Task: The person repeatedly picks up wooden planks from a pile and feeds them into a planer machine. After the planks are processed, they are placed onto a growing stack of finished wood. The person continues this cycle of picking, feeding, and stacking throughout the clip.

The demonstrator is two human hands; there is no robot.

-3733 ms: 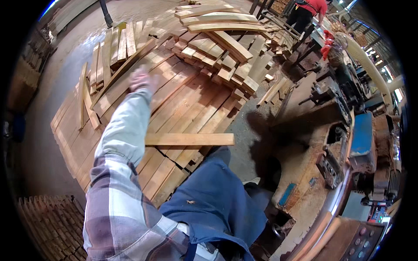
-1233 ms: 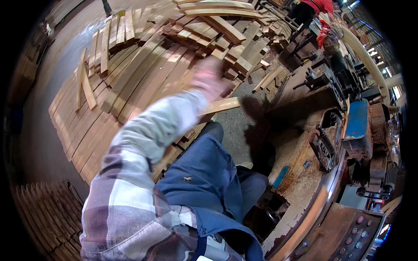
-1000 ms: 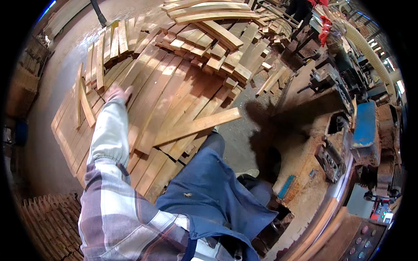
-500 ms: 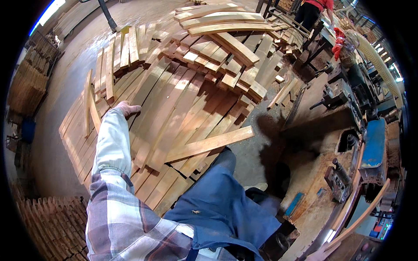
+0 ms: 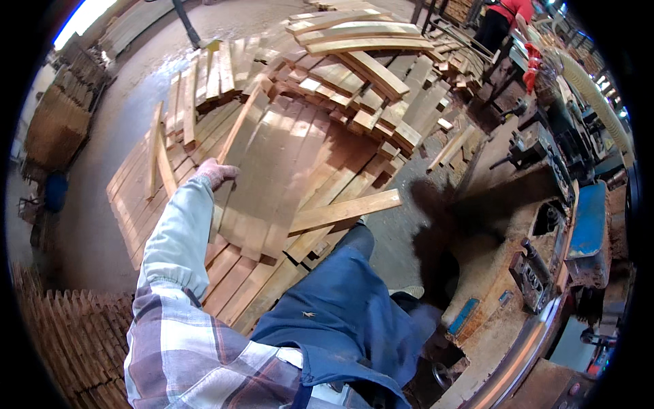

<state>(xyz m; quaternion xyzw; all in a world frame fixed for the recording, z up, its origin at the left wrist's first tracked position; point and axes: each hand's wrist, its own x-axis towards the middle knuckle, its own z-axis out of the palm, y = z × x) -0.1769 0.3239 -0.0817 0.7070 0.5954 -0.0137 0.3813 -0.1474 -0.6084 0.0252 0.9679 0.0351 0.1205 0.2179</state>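
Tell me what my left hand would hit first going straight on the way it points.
Your left hand would first meet the tilted plank whose near end it seems to grip; that plank runs ahead, though depth is unclear.

Woodworking shop, factory-like. Signs: stacked boards (image 5: 272, 184) mid-view, loose wooden strips (image 5: 368, 46) piled behind, more slats (image 5: 82, 341) stacked lower left. Heavy brown-dusted machine (image 5: 490, 290) at right, blue housing (image 5: 588, 228) beside. Pale ribbed hose (image 5: 594, 92) farther back. Second person (image 5: 512, 9) in red at far end. Broad, dusty-looking floor (image 5: 88, 238).

Brownish floor (image 5: 95, 232) — white glare (image 5: 80, 22) beyond
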